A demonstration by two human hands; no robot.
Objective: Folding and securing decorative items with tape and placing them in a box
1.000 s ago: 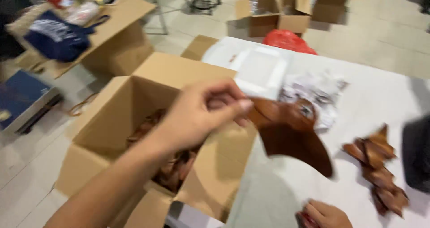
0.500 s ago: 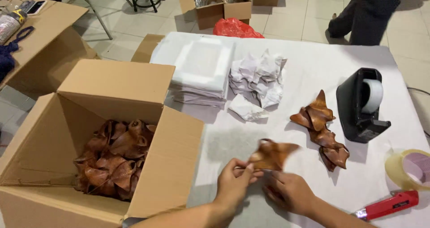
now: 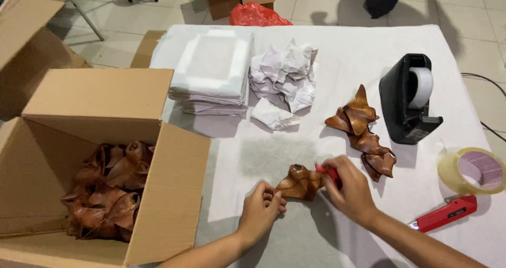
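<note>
Both hands are pinching one brown leaf-shaped piece point(image 3: 300, 182) on the white table point(image 3: 348, 52) — left hand point(image 3: 262, 211) gripping its seven o'clock end, right hand point(image 3: 350, 190) at three o'clock, also holding something small and red point(image 3: 322, 169) — long axis lying between them.

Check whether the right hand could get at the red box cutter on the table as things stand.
Probably yes. The right hand is busy at the brown piece with something red in its fingers, but the red box cutter lies on bare tablecloth just beside that forearm, with nothing between; the tape roll sits beyond it.
</note>
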